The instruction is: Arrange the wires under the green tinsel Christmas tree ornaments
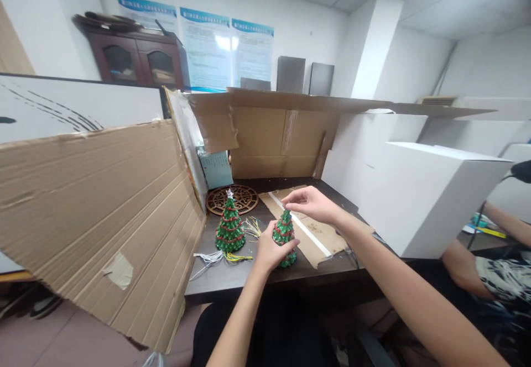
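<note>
My left hand (pixel 269 251) grips a small green Christmas tree figure (pixel 284 234) with red trim, standing on the dark desk (pixel 232 278). Just above it my right hand (pixel 311 204) pinches at the tree's tip with thumb and forefinger. A second, slightly larger green tree (pixel 229 226) with a silver star on top stands to the left, apart from both hands. Thin white and yellow wires (pixel 224 256) lie around its base.
A round brown openwork coaster (pixel 244 194) lies behind the trees. Flattened cardboard (pixel 311 234) covers the desk's right part. Cardboard walls (pixel 95 212) rise at the left and back, white boxes (pixel 427 195) at the right. Another person's arm (pixel 506 223) shows at the far right.
</note>
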The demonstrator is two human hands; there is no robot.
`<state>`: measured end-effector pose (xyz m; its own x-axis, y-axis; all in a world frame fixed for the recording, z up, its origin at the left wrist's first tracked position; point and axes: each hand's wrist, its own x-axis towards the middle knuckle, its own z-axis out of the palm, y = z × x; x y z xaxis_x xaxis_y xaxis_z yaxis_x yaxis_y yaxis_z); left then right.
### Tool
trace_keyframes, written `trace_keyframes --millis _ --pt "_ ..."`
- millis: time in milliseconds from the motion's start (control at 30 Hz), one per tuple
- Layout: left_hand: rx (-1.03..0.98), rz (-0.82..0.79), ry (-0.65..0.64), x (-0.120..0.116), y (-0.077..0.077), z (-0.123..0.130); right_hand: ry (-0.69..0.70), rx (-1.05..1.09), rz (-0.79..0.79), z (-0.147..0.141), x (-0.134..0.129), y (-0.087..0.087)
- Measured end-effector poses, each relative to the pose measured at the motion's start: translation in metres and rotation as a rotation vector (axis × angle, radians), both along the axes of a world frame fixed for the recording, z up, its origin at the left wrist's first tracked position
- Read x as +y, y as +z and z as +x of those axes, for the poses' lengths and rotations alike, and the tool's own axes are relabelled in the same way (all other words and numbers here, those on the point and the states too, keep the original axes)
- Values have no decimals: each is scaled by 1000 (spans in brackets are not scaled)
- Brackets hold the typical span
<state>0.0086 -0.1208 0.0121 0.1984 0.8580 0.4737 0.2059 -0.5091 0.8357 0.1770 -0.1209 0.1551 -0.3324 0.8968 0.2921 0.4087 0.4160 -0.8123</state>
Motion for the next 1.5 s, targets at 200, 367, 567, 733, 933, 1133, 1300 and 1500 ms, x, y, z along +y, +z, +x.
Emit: trace_keyframes --millis 200,367,567,733,933,1133,1300,1500 --pt "-27 111 122 -10 -3 -1 -101 87 17 -8 -5 -24" --pt "-201 229 596 -13 19 -38 -288 296 -23 -29 -15 -97" --pt "-156 109 588 40 38 -104 -250 327 49 -53 -7 -140" --pt "-85 -11 410 57 36 -116 -262 343 47 -60 3 -133" --pt "-207 -202 223 35 68 -106 -273 360 -33 -45 8 -104" --pt "-420 -568 -107 -41 104 -101 125 433 -375 -9 -35 -39" --pt "-440 -866 -309 -115 100 -93 413 512 -742 -16 -92 -11" --pt "-311 -754 -69 -181 89 -101 386 570 -860 -73 -132 -45"
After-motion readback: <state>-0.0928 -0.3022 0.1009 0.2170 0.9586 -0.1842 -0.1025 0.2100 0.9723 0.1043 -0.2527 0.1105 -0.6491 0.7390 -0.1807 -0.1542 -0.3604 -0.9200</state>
